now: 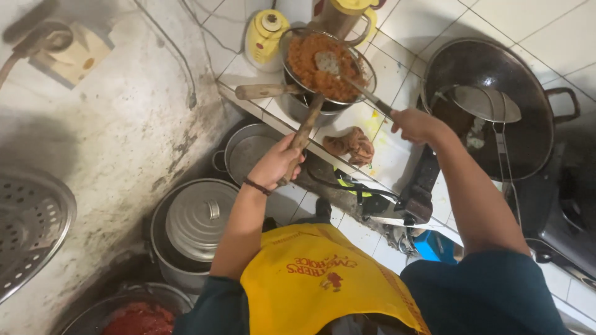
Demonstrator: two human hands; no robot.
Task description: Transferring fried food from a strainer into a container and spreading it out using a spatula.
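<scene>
My left hand grips the wooden handle of a metal strainer full of orange-red pulp. The strainer rests over a metal pot on the tiled counter. My right hand holds the dark handle of a ladle, its bowl pressed into the pulp. A second wooden handle sticks out leftward under the strainer.
A large dark wok with a skimmer sits at right. A brownish rag lies on the counter. Yellow appliances stand at the back. Lidded pots and a bowl of red paste sit on the floor at left.
</scene>
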